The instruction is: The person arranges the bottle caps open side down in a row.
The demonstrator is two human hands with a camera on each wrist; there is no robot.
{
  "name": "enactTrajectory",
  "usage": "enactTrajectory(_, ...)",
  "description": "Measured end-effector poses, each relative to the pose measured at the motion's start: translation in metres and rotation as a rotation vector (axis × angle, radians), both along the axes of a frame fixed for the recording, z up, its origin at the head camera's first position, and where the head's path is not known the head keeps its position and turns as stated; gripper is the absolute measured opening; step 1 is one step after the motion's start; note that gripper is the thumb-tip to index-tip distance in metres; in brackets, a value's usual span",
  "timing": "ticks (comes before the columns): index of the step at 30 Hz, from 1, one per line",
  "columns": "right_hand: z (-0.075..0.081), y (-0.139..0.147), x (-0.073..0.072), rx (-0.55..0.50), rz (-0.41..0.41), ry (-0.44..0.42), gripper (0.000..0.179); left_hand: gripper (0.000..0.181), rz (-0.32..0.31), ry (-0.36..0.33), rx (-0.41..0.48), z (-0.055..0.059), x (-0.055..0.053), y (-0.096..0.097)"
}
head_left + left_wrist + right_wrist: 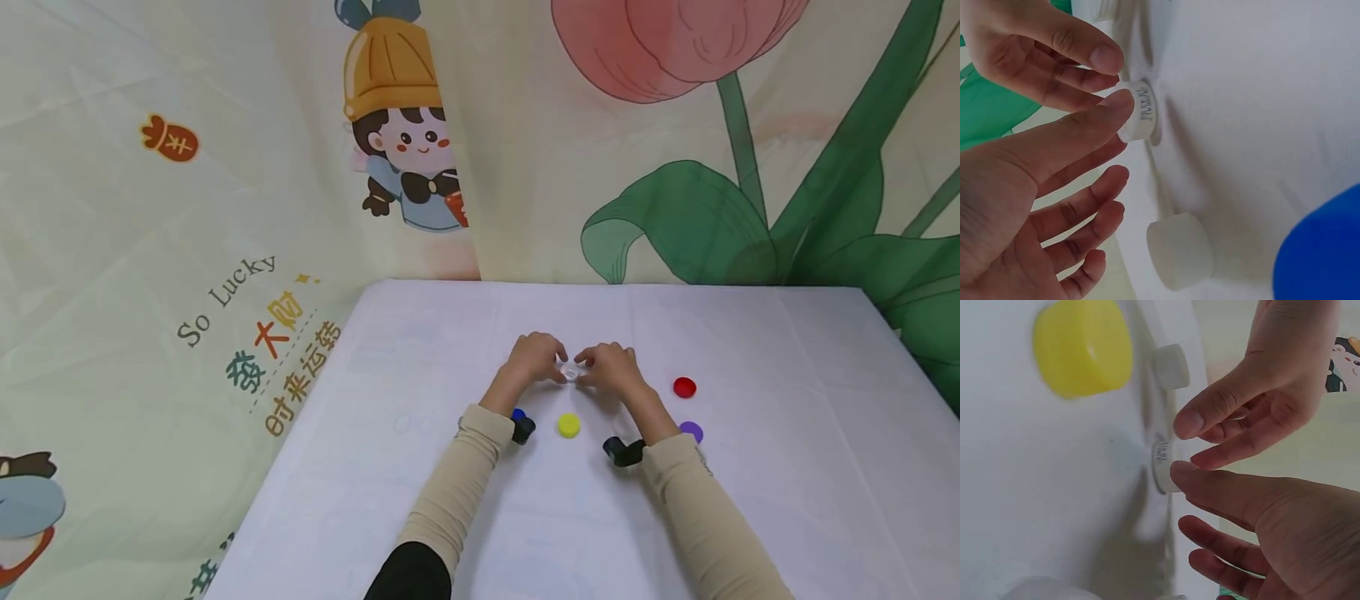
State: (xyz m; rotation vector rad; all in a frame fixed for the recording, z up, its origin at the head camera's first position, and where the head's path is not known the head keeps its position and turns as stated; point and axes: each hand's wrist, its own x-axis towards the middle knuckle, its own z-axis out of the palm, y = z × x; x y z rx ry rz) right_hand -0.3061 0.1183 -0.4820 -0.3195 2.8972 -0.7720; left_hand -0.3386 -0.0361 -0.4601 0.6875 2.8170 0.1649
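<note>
A small white cap (1143,114) with printed dark text on its side is held between both hands, low at the tabletop. My left hand (536,357) comes at it from the left, thumb and index fingertips at its near edge, the other fingers loosely bent. From the opposite side my right hand (613,367) pinches the cap with thumb and index finger; its other fingers are spread. In the right wrist view the right thumb covers part of the cap (1161,464). The two hands' fingertips nearly meet around it.
A yellow cap (568,425) lies nearer the body, and a blue cap (518,413) beside the left wrist. On the right are a red cap (685,387) and a purple cap (692,431), partly behind the sleeve. Another white cap (1180,251) stands near the left hand.
</note>
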Motion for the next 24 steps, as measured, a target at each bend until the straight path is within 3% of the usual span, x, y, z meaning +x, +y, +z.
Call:
enactTrajectory(6, -0.008, -0.004, 0.001, 0.0, 0.008, 0.038, 0.03, 0.026, -0.016, -0.015, 0.021, -0.006, 0.004, 0.001)
enactTrajectory(11, -0.003, -0.002, 0.005, -0.026, 0.04, 0.059, 0.031, 0.026, -0.057, -0.037, 0.093, -0.001, 0.01, -0.004)
enactTrajectory(18, 0.033, 0.008, 0.022, -0.139, 0.062, 0.126, 0.031, 0.029, -0.088, -0.047, 0.386, 0.027, 0.026, -0.019)
enactTrajectory(24, 0.068, 0.016, 0.047, -0.263, 0.08, 0.248, 0.035, 0.031, -0.103, -0.018, 0.635, 0.049, 0.046, -0.029)
